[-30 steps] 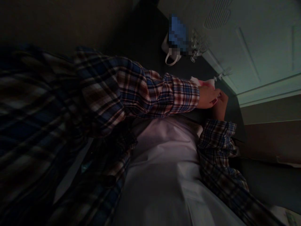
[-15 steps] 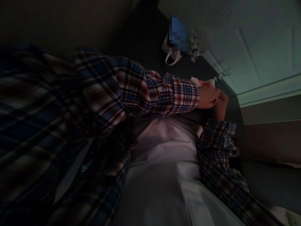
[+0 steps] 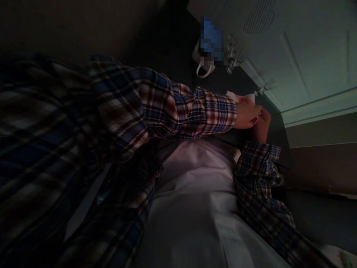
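Observation:
The scene is dark. My left hand (image 3: 245, 114), in a rolled plaid sleeve, reaches across and meets my right hand (image 3: 263, 121) at the dark tabletop (image 3: 181, 76). Fingers of both hands are bent and close together. Between the palms shows a small pink-red edge (image 3: 254, 120), too dim to name; the rest of it is covered by my hands. Just beyond my left hand lies a white and pink piece (image 3: 247, 98), perhaps cloth or paper, partly hidden by the wrist.
Farther back stand a white container with a loop handle (image 3: 205, 70), a blurred-out blue thing (image 3: 212, 39) and several clear glasses (image 3: 235, 56). One more glass (image 3: 263, 89) is near my hands. A pale panel (image 3: 306, 56) with a heart relief borders the table.

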A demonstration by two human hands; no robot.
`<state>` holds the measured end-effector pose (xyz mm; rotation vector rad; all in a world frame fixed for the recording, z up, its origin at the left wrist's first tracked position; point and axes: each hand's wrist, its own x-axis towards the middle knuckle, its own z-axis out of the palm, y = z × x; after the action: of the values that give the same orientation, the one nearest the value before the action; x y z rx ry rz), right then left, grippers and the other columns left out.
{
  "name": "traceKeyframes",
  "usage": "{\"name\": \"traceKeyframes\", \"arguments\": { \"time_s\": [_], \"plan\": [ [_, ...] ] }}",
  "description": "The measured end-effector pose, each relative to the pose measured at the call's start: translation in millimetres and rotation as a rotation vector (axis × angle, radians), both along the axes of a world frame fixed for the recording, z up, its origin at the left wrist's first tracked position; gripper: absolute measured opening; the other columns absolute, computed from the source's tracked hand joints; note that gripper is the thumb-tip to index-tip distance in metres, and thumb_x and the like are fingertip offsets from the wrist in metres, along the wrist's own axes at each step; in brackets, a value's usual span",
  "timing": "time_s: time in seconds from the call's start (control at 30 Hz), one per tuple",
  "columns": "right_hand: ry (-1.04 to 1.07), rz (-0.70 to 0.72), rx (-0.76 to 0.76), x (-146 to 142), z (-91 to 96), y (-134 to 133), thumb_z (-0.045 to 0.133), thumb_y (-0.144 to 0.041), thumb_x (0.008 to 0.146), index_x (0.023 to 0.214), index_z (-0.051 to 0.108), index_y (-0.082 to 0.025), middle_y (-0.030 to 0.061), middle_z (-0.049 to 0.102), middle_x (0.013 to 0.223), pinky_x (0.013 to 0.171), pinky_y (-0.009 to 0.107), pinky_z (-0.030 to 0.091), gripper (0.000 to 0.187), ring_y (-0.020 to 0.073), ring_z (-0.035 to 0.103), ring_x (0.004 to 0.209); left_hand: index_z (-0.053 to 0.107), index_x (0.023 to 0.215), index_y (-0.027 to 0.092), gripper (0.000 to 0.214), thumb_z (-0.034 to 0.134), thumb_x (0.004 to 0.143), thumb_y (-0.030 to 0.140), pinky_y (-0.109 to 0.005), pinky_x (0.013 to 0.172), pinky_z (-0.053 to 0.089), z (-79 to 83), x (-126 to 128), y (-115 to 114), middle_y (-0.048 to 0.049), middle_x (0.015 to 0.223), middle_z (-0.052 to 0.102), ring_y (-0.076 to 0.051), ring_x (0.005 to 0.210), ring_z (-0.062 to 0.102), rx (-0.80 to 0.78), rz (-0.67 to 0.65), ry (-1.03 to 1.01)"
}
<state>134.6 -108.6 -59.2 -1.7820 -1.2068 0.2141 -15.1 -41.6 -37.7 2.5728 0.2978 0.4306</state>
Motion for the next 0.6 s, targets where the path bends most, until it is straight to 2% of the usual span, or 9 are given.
{"name": "traceKeyframes", "arguments": {
  "time_s": [0.17, 0.6],
  "plan": [
    [0.042, -0.004, 0.028, -4.7, 2.3, 0.3, 0.052, -0.034, 0.057, 0.06, 0.038, -0.01, -0.0026, 0.035, 0.059, 0.055, 0.016, 0.023, 0.029, 0.0, 0.029, 0.059, 0.04, 0.139, 0.005, 0.047, 0.033, 0.096, 0.023, -0.04, 0.101, 0.047, -1.3, 0.5, 0.5, -0.015, 0.119, 0.056, -0.027, 0.116, 0.056, -0.003, -0.001, -0.01],
    [-0.009, -0.015, 0.025, -8.1, 3.3, -0.9, 0.05, -0.032, 0.06, 0.059, 0.037, -0.009, -0.0023, 0.034, 0.058, 0.056, 0.015, 0.022, 0.026, -0.0004, 0.029, 0.059, 0.042, 0.137, 0.005, 0.046, 0.033, 0.095, 0.024, -0.038, 0.1, 0.046, -0.9, 1.2, 0.3, -0.0151, 0.119, 0.056, -0.026, 0.116, 0.056, 0.004, 0.003, -0.01]
  ]
}}
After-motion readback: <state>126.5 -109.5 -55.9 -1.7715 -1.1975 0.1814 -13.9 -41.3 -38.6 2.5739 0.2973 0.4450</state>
